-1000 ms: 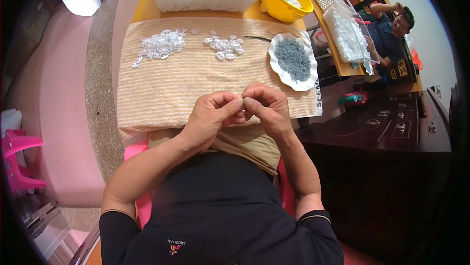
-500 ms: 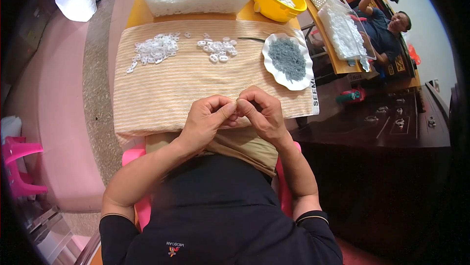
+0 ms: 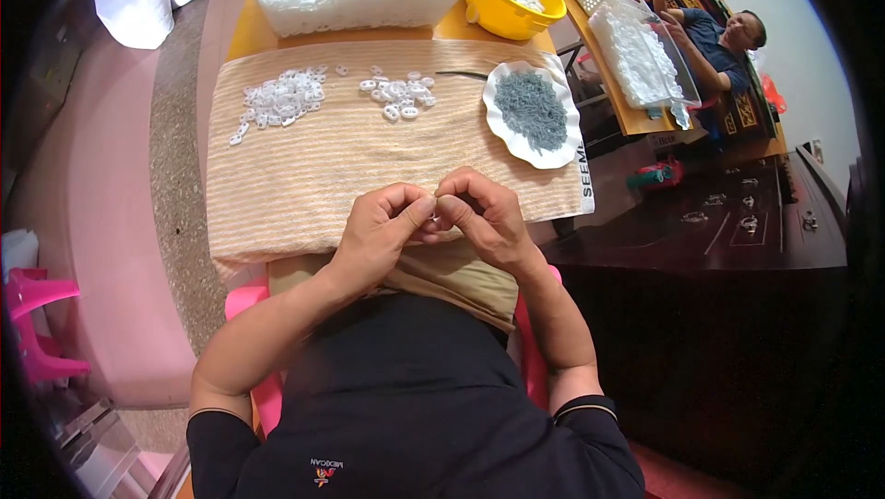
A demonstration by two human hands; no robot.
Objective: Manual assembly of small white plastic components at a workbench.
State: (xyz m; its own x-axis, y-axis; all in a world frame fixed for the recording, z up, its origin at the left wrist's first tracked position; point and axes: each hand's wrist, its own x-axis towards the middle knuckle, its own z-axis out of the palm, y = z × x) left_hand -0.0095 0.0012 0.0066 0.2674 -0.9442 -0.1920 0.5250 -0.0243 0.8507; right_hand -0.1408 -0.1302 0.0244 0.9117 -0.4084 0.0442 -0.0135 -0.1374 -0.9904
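Over the near edge of a striped beige cloth (image 3: pixel 304 176), my left hand (image 3: pixel 376 233) and my right hand (image 3: pixel 493 227) meet, thumbs and forefingers pinched tip to tip. A whitish speck shows between them, but the fingers hide most of what they hold. Beyond the hands lie two piles of small white two-holed plastic pieces, a larger pile (image 3: pixel 281 98) at left and a smaller pile (image 3: pixel 398 93) at middle. To the right, a white scalloped plate (image 3: pixel 494 135) bears many small grey slivers (image 3: pixel 530 107). A thin dark tool (image 3: pixel 459 73) touches its far left rim.
At the table's far side stand a clear bin (image 3: pixel 369 17) full of white pieces and a yellow basin (image 3: pixel 516 27). Further right, a person (image 3: pixel 724 52) sits by another box (image 3: pixel 636 61) of white pieces. A dark cabinet (image 3: pixel 701 264) stands right, a pink stool (image 3: pixel 46 368) left.
My hands stay pinched together with little movement; the view has shifted slightly. The other person's raised arm and the dark object by it have moved left in the picture.
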